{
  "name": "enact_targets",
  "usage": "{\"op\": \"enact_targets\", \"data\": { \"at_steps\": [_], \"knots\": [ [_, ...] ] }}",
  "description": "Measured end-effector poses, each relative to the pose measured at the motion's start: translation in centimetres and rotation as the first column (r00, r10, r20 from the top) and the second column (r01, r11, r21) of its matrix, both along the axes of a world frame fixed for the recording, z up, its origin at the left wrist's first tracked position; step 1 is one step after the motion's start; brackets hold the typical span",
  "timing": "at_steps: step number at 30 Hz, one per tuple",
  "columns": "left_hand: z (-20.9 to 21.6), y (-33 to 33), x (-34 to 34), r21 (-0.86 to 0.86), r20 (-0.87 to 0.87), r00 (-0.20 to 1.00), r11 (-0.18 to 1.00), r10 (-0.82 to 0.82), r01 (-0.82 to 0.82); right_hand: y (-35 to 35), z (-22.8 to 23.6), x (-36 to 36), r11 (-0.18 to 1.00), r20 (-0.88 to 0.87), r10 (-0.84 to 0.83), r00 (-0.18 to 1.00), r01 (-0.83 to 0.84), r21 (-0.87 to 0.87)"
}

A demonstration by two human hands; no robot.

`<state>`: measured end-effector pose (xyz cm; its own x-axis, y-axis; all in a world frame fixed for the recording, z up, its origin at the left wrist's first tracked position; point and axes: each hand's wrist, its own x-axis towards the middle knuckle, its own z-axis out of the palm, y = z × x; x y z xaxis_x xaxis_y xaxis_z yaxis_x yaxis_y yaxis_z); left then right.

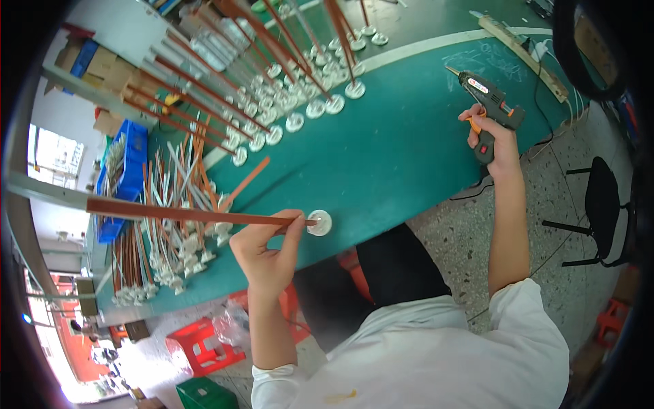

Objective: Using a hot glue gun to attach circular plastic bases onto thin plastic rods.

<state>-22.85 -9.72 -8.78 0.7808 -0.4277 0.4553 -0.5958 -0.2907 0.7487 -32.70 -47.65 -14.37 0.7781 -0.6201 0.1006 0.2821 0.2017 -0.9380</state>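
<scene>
At the far left I see a blue plastic crate (129,174) full of thin sticks, too many and too tangled to count, and beside it a loose heap of brown and grey sticks with white round feet (178,238) lying on the green worktop (381,163); I cannot number those either. My left hand (267,253) pinches one long, flat reddish-brown stick (184,213) between thumb and fingers close to its right end, where it meets a single small white round plastic base (319,222) resting on the worktop near the front edge. I judge the stick light and fairly stiff, likely to whip at its free far end, so holding it close to the base looks sound; the base seems light, smooth and easy to nudge out of place. Further back stand rows of finished sticks upright on white bases (286,102), dozens, beyond a fair count. At the right, my right hand (492,140) is closed around the grip of one dark grey glue gun with an orange trigger (492,105), raised above the worktop, nozzle pointing up-left; it looks rigid and moderately heavy, with a cable trailing.
</scene>
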Motion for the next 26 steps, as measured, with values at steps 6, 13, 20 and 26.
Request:
{"op": "enact_targets", "data": {
  "at_steps": [6, 13, 20, 26],
  "knots": [
    [2.1, -10.0, 3.7, 0.095, 0.016, 0.975, 0.971, -0.221, 0.218, -5.0, -0.7, -0.8, 0.997, 0.074, -0.074, 0.995, 0.071, 0.043],
    [3.1, -26.0, 9.0, 0.108, 0.236, 0.960, 0.986, -0.151, 0.128, -9.3, -2.7, -1.9, 0.990, 0.091, -0.067, 0.994, 0.056, 0.126],
    [-0.8, -35.0, 18.6, 0.037, 0.227, 0.967, 0.991, 0.119, -0.131, -9.1, -2.4, -2.1, 0.965, 0.165, -0.099, 0.981, 0.054, 0.257],
    [-1.7, -35.7, 21.9, 0.275, 0.344, 0.904, 0.893, 0.255, -0.357, -9.9, -2.2, -2.2, 0.957, 0.168, -0.067, 0.983, 0.016, 0.289]
  ]
}}
